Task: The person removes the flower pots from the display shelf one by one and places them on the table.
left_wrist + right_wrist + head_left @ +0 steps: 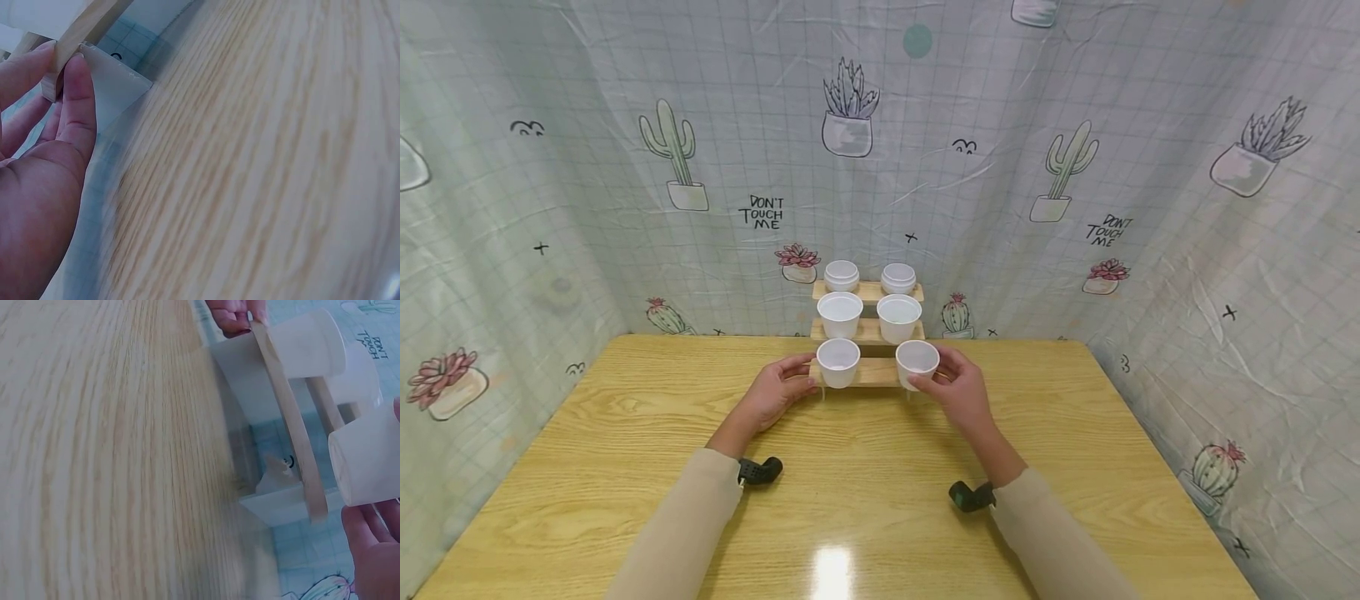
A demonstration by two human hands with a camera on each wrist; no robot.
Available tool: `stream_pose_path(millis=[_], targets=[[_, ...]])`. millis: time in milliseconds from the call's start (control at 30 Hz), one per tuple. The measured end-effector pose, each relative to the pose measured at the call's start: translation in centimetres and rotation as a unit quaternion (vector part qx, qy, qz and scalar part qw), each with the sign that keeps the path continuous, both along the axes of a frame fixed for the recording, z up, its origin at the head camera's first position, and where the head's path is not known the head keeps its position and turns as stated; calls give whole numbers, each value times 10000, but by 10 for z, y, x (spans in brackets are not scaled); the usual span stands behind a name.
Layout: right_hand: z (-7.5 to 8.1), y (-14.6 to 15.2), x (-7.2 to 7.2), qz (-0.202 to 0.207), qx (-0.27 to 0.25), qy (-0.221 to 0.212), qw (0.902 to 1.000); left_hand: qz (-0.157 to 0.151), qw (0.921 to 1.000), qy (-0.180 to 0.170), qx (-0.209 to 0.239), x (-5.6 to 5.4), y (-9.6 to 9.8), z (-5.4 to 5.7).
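Note:
A small tiered stand with pale wooden slats (877,372) and clear side supports (281,503) stands at the back of the table. My left hand (775,392) pinches the left end of the front slat between thumb and fingers. In my right hand (962,392) is a white cup (917,360), gripped at its side over the slat's right end. The right wrist view shows a gap between this cup's base and the slat. Another white cup (838,363) sits at the front left of the stand.
Two white cups, left (840,313) and right (898,317), occupy the middle tier. Smaller white containers, left (842,276) and right (898,278), stand on the top tier. A cactus-print curtain (760,108) encloses the wooden table (865,492) behind and at the sides.

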State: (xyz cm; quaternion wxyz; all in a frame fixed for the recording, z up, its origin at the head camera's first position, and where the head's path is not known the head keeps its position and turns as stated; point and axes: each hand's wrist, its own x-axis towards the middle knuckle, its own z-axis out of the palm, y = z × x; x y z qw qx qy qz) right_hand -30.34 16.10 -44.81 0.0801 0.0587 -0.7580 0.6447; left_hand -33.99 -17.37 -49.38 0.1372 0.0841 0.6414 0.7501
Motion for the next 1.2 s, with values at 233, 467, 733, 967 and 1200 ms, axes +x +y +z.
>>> stream_pose_path(millis=[233, 467, 733, 967, 1200], targets=[[-1, -7, -7, 101, 52, 64, 9999, -6, 10000, 43, 17, 1, 1, 1], [-1, -12, -10, 140, 313, -62, 9994, -50, 10000, 34, 56, 0, 0, 1], [1, -15, -10, 259, 372, -180, 9988, -60, 9999, 104, 65, 0, 1, 0], [-2, -17, -13, 375, 400, -223, 9982, -15, 9999, 104, 88, -1, 1, -1], [-2, -18, -11, 284, 380, -142, 9988, -1, 9999, 90, 73, 0, 1, -1]])
